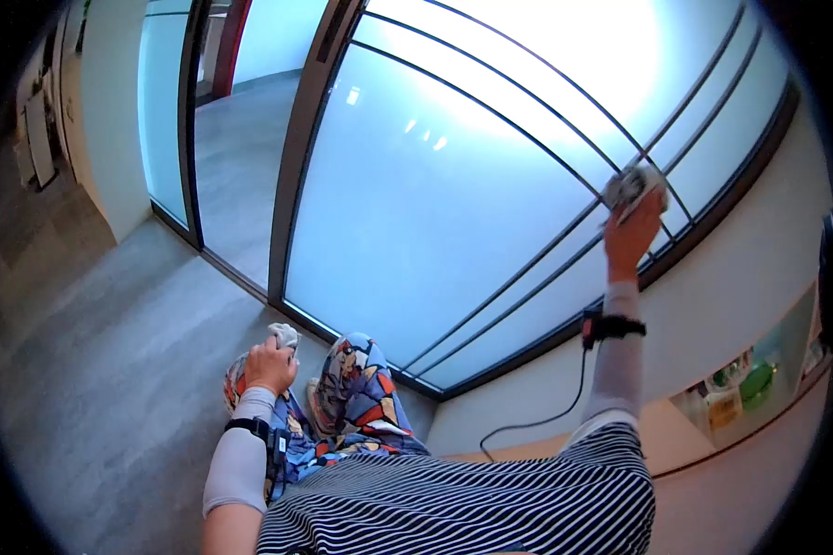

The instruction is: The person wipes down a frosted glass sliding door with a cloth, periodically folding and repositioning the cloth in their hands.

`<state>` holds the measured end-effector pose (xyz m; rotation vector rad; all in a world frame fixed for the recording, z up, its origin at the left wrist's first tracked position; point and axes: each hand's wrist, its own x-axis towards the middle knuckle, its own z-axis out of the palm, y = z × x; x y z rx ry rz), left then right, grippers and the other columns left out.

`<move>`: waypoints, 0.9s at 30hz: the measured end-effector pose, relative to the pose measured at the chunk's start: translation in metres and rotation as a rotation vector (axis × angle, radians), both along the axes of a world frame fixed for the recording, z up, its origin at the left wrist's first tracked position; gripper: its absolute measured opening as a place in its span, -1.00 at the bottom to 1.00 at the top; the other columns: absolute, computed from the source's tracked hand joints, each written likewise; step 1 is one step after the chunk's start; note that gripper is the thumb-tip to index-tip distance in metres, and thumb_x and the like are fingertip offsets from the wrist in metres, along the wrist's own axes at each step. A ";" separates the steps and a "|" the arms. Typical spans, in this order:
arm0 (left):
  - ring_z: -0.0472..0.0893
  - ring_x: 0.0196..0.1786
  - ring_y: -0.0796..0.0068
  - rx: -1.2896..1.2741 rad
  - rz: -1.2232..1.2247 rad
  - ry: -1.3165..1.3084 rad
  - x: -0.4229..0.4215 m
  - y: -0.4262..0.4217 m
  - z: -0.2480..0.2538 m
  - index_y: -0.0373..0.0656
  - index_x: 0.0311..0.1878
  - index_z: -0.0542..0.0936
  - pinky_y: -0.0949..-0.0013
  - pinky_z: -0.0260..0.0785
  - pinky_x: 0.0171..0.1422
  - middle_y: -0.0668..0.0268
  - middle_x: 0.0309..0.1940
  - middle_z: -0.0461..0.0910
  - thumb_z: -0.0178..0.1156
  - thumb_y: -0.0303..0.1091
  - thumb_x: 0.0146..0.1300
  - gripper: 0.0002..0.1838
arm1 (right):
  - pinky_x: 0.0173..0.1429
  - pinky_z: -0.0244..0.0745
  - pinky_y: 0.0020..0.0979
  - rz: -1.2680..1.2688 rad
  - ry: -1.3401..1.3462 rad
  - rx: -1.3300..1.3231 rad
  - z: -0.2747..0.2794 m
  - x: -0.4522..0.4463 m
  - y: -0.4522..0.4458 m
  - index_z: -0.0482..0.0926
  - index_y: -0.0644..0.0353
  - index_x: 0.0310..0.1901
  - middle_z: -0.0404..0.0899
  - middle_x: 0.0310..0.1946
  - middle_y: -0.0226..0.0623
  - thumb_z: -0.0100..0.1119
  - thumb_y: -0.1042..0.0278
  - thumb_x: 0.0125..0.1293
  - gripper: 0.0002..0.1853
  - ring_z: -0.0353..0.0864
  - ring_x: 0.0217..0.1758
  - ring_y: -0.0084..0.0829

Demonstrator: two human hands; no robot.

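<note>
My right hand (632, 239) is stretched up and out, pressing a crumpled grey-and-white cloth (635, 188) to a frosted glass panel (435, 203). The cloth lies over a crossing of the panel's thin dark bars, close to its right frame. Down by my knee, my left hand (268, 366) is closed round a bunched white cloth (285, 336), which sticks out past the fingers. That cloth is away from the glass.
A dark door frame (298, 176) edges the panel, beside an open doorway onto grey floor (111, 351). On the right, a recessed shelf holds a green object (758, 386) and other items. A black cable (537, 427) hangs from my right wrist strap.
</note>
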<state>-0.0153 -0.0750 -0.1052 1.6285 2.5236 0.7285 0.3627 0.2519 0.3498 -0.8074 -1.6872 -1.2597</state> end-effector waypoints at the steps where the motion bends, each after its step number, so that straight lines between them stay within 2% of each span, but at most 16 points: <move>1: 0.60 -0.10 0.09 -0.005 0.008 -0.006 0.000 -0.001 0.001 0.06 -0.24 0.74 0.08 0.44 0.02 0.17 -0.12 0.57 0.28 -0.10 0.11 -0.78 | 0.52 0.04 0.12 0.013 0.033 0.050 0.023 -0.012 0.009 0.23 0.37 0.39 0.25 0.38 0.17 0.22 0.26 0.29 -0.31 0.21 0.47 0.08; 3: 0.60 -0.10 0.09 0.001 0.011 -0.007 -0.002 -0.002 -0.002 0.05 -0.23 0.74 0.08 0.45 0.03 0.16 -0.11 0.56 0.27 -0.09 0.13 -0.77 | 0.52 0.06 0.09 0.079 0.055 0.147 0.069 -0.042 0.022 0.27 0.42 0.36 0.31 0.34 0.21 0.20 0.21 0.30 -0.32 0.26 0.44 0.11; 7: 0.60 -0.10 0.08 -0.029 0.042 -0.035 -0.002 -0.004 -0.002 0.03 -0.21 0.74 0.09 0.46 0.04 0.15 -0.11 0.57 0.27 -0.08 0.14 -0.75 | 0.46 0.22 0.00 0.093 0.035 0.315 0.139 -0.105 0.027 0.34 0.39 0.30 0.44 0.22 0.14 0.18 0.18 0.29 -0.37 0.41 0.31 0.09; 10: 0.60 -0.10 0.08 -0.050 0.036 -0.040 -0.003 -0.004 -0.004 0.03 -0.20 0.74 0.09 0.46 0.03 0.14 -0.11 0.58 0.26 -0.08 0.15 -0.74 | 0.21 0.49 -0.10 0.167 -0.010 0.419 0.169 -0.170 0.000 0.49 0.36 0.11 0.58 -0.03 0.06 0.21 0.30 0.20 -0.53 0.62 0.02 0.00; 13: 0.61 -0.10 0.08 -0.065 0.065 -0.044 -0.003 -0.002 -0.005 0.03 -0.21 0.73 0.09 0.46 0.02 0.14 -0.11 0.58 0.26 -0.07 0.15 -0.74 | 0.10 0.53 -0.13 0.246 -0.026 0.358 0.192 -0.223 -0.005 0.53 0.22 -0.03 0.59 -0.14 -0.06 0.23 0.24 0.24 -0.67 0.64 -0.04 -0.08; 15: 0.60 -0.10 0.07 -0.062 0.063 -0.053 -0.004 -0.003 -0.001 0.02 -0.21 0.73 0.09 0.46 0.02 0.14 -0.11 0.58 0.25 -0.06 0.16 -0.74 | 0.09 0.54 -0.15 0.341 -0.024 0.376 0.201 -0.259 -0.005 0.55 0.20 -0.04 0.59 -0.16 -0.08 0.24 0.21 0.24 -0.67 0.64 -0.04 -0.10; 18: 0.61 -0.10 0.08 -0.066 0.065 -0.082 -0.006 -0.004 0.002 0.01 -0.21 0.73 0.08 0.45 0.02 0.14 -0.10 0.58 0.24 -0.06 0.16 -0.73 | 0.02 0.47 -0.17 0.330 0.012 0.412 0.205 -0.315 -0.029 0.54 0.11 -0.01 0.58 -0.21 -0.13 0.26 0.30 0.16 -0.66 0.57 -0.06 -0.06; 20: 0.61 -0.11 0.08 -0.056 0.063 -0.069 -0.006 -0.004 0.002 0.01 -0.22 0.73 0.08 0.45 0.01 0.13 -0.10 0.57 0.24 -0.06 0.16 -0.73 | 0.06 0.44 -0.17 0.437 -0.094 0.290 0.197 -0.338 -0.059 0.54 0.09 0.01 0.53 -0.25 -0.14 0.30 0.29 0.11 -0.61 0.54 -0.04 -0.09; 22: 0.61 -0.11 0.08 -0.036 0.034 -0.105 -0.006 -0.007 0.005 0.00 -0.24 0.73 0.07 0.45 0.00 0.12 -0.11 0.57 0.24 -0.06 0.15 -0.73 | 0.06 0.44 -0.15 0.564 -0.144 0.124 0.191 -0.359 -0.072 0.53 0.11 0.01 0.55 -0.15 -0.12 0.30 0.24 0.13 -0.60 0.53 0.01 -0.08; 24: 0.61 -0.11 0.08 -0.045 0.046 -0.099 -0.007 -0.006 0.010 -0.01 -0.26 0.72 0.07 0.44 0.00 0.12 -0.13 0.57 0.24 -0.06 0.14 -0.73 | 0.21 0.33 -0.07 0.523 -0.090 0.452 0.200 -0.388 -0.002 0.49 0.17 0.12 0.56 -0.01 -0.13 0.28 0.11 0.17 -0.48 0.49 0.12 -0.06; 26: 0.61 -0.11 0.08 -0.020 0.015 -0.106 -0.006 -0.006 0.006 -0.01 -0.27 0.73 0.07 0.44 -0.01 0.13 -0.15 0.58 0.24 -0.06 0.15 -0.73 | 0.27 0.27 -0.06 0.569 -0.188 0.508 0.188 -0.402 -0.009 0.46 0.21 0.17 0.54 0.01 -0.12 0.26 0.12 0.17 -0.44 0.48 0.15 -0.07; 27: 0.61 -0.12 0.09 -0.018 0.019 -0.100 -0.005 -0.006 0.006 -0.01 -0.27 0.72 0.07 0.44 -0.02 0.13 -0.16 0.58 0.23 -0.06 0.15 -0.74 | 0.20 0.32 -0.05 0.488 -0.146 0.343 0.178 -0.412 -0.003 0.50 0.19 0.12 0.56 -0.02 -0.09 0.24 0.18 0.16 -0.51 0.49 0.12 -0.05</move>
